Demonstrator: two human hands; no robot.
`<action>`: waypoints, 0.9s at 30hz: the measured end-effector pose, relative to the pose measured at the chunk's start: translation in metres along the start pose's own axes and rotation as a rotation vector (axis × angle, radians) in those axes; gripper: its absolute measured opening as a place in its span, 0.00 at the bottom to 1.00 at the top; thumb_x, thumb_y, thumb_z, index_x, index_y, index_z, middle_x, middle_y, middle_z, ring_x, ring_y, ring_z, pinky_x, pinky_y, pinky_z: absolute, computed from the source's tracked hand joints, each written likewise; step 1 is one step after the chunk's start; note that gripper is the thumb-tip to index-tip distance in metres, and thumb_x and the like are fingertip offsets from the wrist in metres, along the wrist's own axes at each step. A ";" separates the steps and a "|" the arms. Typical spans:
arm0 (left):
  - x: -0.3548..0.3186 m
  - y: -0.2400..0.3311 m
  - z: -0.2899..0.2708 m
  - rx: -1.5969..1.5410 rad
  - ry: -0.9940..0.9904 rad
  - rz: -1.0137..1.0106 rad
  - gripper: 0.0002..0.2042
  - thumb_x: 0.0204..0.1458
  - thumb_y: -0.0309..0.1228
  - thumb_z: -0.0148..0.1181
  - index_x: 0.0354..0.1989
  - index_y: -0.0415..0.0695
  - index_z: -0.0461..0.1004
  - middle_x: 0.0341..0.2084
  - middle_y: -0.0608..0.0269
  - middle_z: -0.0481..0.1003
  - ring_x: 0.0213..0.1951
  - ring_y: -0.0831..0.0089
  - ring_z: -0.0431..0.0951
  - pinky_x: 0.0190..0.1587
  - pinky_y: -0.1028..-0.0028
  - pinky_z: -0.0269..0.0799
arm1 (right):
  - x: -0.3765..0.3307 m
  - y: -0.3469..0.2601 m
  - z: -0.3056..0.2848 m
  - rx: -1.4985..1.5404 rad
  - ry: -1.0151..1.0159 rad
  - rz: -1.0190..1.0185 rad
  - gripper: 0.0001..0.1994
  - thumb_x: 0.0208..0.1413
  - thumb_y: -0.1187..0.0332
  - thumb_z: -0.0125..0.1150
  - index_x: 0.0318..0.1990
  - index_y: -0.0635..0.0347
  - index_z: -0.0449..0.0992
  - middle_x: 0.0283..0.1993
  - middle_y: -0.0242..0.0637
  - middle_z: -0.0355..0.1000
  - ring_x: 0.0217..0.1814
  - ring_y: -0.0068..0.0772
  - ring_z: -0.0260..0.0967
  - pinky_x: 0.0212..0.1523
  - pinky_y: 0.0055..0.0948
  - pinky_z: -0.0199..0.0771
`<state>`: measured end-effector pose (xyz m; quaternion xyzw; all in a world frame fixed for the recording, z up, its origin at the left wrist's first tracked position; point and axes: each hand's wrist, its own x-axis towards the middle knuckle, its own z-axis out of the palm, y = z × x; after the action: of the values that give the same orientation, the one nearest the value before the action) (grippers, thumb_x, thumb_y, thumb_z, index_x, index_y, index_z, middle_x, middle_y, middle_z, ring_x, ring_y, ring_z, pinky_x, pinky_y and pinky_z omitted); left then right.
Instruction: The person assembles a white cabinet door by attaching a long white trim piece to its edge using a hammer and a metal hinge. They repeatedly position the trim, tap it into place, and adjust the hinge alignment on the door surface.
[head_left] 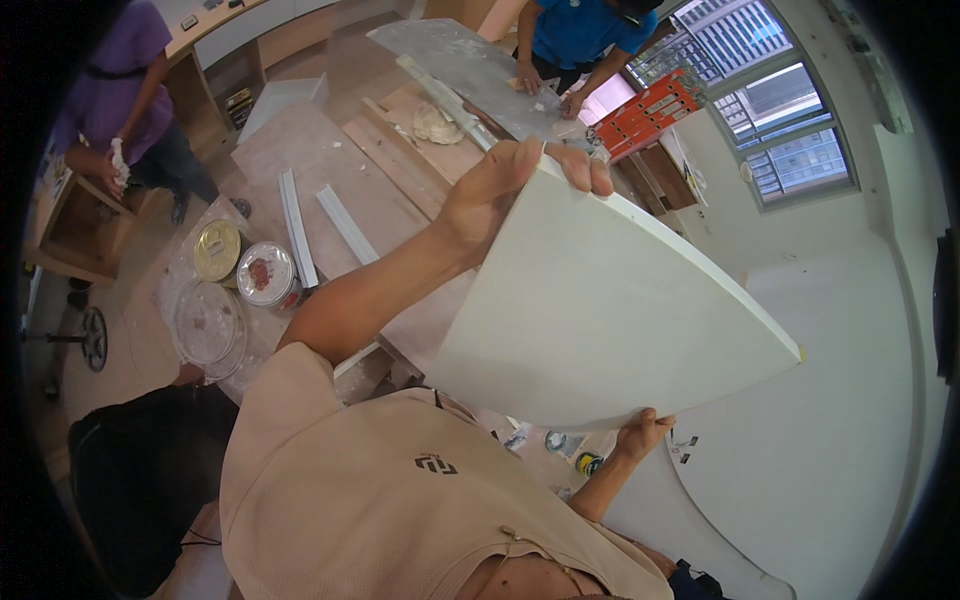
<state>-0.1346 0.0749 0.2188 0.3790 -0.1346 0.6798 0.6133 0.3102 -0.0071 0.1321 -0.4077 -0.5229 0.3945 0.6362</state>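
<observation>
A white panel [610,310] is slanting before the beige shirt [390,490]; the left hand [500,185] is clamping its top corner, fingers curling over; the right hand [642,436] is gripping its lower edge

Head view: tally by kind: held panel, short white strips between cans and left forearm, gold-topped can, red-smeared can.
Held white panel: 1
Short white strips: 2
Gold-topped can: 1
Red-smeared can: 1
Total: 5

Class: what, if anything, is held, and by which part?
A white panel: the left hand grips its top corner, the right hand its lower edge.
</observation>
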 end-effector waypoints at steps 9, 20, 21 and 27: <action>0.005 0.014 -0.024 0.381 0.115 0.037 0.36 0.68 0.62 0.29 0.56 0.43 0.74 0.67 0.51 0.65 0.60 0.61 0.70 0.64 0.61 0.68 | -0.002 -0.037 0.022 -0.165 0.029 -0.117 0.23 0.48 0.58 0.81 0.41 0.69 0.78 0.41 0.38 0.79 0.42 0.28 0.76 0.46 0.29 0.75; -0.035 0.003 -0.084 0.894 0.535 -0.056 0.24 0.72 0.39 0.40 0.72 0.43 0.62 0.70 0.54 0.65 0.70 0.65 0.64 0.73 0.61 0.56 | 0.027 -0.125 0.078 -0.586 0.020 -0.128 0.15 0.44 0.71 0.78 0.37 0.68 0.79 0.34 0.31 0.78 0.35 0.22 0.71 0.37 0.23 0.71; -0.048 0.011 -0.089 0.954 0.646 -0.041 0.24 0.71 0.38 0.43 0.73 0.44 0.61 0.70 0.55 0.65 0.70 0.65 0.63 0.73 0.61 0.55 | 0.032 -0.136 0.077 -0.727 -0.031 -0.115 0.14 0.45 0.71 0.78 0.36 0.68 0.79 0.31 0.32 0.77 0.32 0.20 0.69 0.34 0.23 0.69; -0.059 -0.025 -0.020 1.266 0.370 0.055 0.35 0.60 0.39 0.63 0.72 0.37 0.60 0.70 0.48 0.63 0.71 0.54 0.60 0.74 0.59 0.51 | 0.059 -0.131 0.127 -1.134 -0.339 -0.151 0.16 0.47 0.64 0.79 0.37 0.64 0.80 0.19 0.40 0.73 0.17 0.27 0.68 0.23 0.26 0.65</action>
<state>-0.1204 0.0500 0.1580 0.5398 0.3893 0.6968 0.2674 0.2033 0.0141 0.2897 -0.5767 -0.7739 0.0669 0.2531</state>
